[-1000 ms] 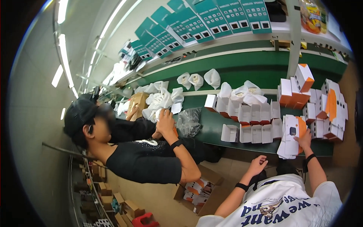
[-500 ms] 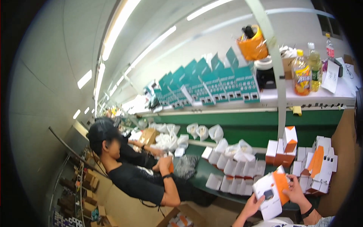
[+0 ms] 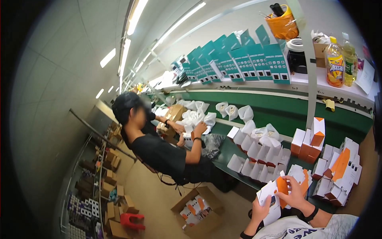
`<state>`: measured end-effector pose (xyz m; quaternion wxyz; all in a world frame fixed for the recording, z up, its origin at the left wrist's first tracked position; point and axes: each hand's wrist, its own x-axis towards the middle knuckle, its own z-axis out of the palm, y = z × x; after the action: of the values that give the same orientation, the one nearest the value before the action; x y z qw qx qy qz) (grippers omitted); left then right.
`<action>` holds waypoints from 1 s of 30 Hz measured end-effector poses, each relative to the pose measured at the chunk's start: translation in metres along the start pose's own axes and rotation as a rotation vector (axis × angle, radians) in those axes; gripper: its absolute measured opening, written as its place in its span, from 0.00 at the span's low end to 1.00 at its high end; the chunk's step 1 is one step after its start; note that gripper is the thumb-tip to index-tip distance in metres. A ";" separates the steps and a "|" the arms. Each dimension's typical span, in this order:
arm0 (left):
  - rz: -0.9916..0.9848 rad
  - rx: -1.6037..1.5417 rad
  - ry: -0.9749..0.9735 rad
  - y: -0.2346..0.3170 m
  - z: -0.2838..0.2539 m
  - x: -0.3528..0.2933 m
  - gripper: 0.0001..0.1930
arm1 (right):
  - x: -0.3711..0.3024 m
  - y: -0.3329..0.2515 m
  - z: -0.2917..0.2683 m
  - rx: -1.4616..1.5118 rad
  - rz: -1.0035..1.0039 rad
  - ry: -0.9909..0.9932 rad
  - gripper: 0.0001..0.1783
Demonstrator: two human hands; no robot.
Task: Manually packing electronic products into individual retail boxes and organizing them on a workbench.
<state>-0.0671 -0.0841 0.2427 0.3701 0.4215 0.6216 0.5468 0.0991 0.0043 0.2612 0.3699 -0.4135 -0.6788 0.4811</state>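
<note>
A white and orange cardboard box (image 3: 267, 193), partly opened out and tilted, is held between my two hands at the lower right. My left hand (image 3: 260, 210) grips its lower left side, thumb up along the white panel. With bent fingers, my right hand (image 3: 293, 194) holds the orange part at the right. Just beyond my right hand, another white and orange carton (image 3: 297, 174) lies on the green bench (image 3: 223, 162). Rows of open white boxes (image 3: 258, 169) stand to the left of it.
Closed boxes (image 3: 305, 146) and stacked flat cartons (image 3: 345, 171) stand at the right. White foam-wrapped items (image 3: 267, 133) lie behind the open boxes. A co-worker (image 3: 159, 149) in black sits at the left, near a floor carton (image 3: 197, 209). Teal boxes (image 3: 238, 59) line the shelf.
The view has swung left and down. The box in my hands has turned from broad side facing me to an angled, narrower pose. A carton now shows on the bench beyond my right hand.
</note>
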 end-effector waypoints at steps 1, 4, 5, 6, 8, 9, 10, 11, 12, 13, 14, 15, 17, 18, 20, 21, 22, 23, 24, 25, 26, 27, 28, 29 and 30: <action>0.022 0.014 0.038 0.002 -0.001 0.000 0.19 | 0.000 0.000 0.005 0.087 0.047 0.003 0.40; 0.159 -0.006 0.063 0.010 -0.004 0.002 0.25 | 0.006 -0.010 0.007 0.125 0.046 -0.039 0.37; 0.234 -0.001 0.076 0.013 -0.006 0.001 0.27 | 0.007 -0.014 0.009 0.134 0.036 -0.060 0.37; 0.315 0.019 0.069 0.010 -0.007 0.003 0.31 | 0.006 -0.024 0.010 0.149 0.001 -0.023 0.32; 0.276 -0.007 0.080 0.008 -0.007 0.001 0.33 | 0.005 -0.028 0.010 0.227 0.008 -0.092 0.30; 0.231 -0.043 0.065 0.010 -0.008 0.001 0.36 | 0.004 -0.030 0.010 0.297 0.030 -0.140 0.28; 0.208 0.025 0.071 0.012 -0.011 0.004 0.38 | 0.000 -0.039 0.012 0.287 0.035 -0.175 0.24; 0.208 0.025 0.083 0.015 -0.013 0.008 0.38 | 0.000 -0.040 0.016 0.286 0.031 -0.187 0.24; 0.257 0.040 0.094 0.021 -0.016 0.011 0.38 | -0.001 -0.040 0.019 0.334 0.019 -0.140 0.23; 0.307 0.054 0.107 0.028 -0.017 0.016 0.39 | 0.002 -0.040 0.022 0.380 0.005 -0.096 0.23; 0.245 -0.051 0.086 0.038 -0.017 0.016 0.39 | 0.006 -0.041 0.024 0.380 0.003 -0.107 0.23; 0.244 -0.052 0.096 0.035 -0.019 0.018 0.39 | 0.011 -0.045 0.026 0.408 -0.011 -0.090 0.25; 0.221 -0.136 0.045 0.026 -0.020 0.022 0.37 | 0.018 -0.051 0.031 0.464 -0.037 -0.057 0.28; 0.236 -0.151 0.033 0.026 -0.020 0.023 0.30 | 0.016 -0.046 0.030 0.510 0.017 -0.071 0.25; 0.269 -0.141 -0.003 0.027 -0.023 0.028 0.26 | 0.020 -0.031 0.034 0.526 -0.021 -0.088 0.23; 0.297 -0.130 -0.052 0.029 -0.022 0.029 0.23 | 0.019 -0.027 0.034 0.542 -0.054 -0.092 0.21; 0.315 -0.127 -0.032 0.031 -0.022 0.031 0.20 | 0.021 -0.030 0.035 0.528 -0.097 -0.078 0.16; 0.308 -0.133 -0.041 0.028 -0.023 0.028 0.20 | 0.020 -0.034 0.037 0.523 -0.089 -0.069 0.16; 0.343 -0.145 -0.009 0.026 -0.024 0.029 0.19 | 0.020 -0.037 0.037 0.503 -0.115 -0.092 0.15; 0.377 -0.157 0.022 0.023 -0.025 0.029 0.19 | 0.019 -0.040 0.037 0.483 -0.141 -0.115 0.14; 0.384 -0.154 0.025 0.021 -0.026 0.028 0.19 | 0.018 -0.042 0.035 0.425 -0.178 -0.116 0.13; 0.376 -0.156 0.007 0.023 -0.028 0.026 0.19 | 0.018 -0.041 0.035 0.424 -0.169 -0.099 0.13; 0.350 -0.159 0.019 0.026 -0.029 0.025 0.19 | 0.018 -0.039 0.035 0.409 -0.192 -0.150 0.13; 0.324 -0.161 0.030 0.029 -0.029 0.023 0.20 | 0.016 -0.038 0.033 0.395 -0.215 -0.201 0.13; 0.313 -0.174 0.037 0.033 -0.030 0.023 0.20 | 0.017 -0.038 0.032 0.382 -0.212 -0.238 0.13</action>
<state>-0.0995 -0.0724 0.2798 0.3041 0.4691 0.5055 0.6572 0.0559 0.0009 0.2908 0.4074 -0.2030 -0.6539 0.6044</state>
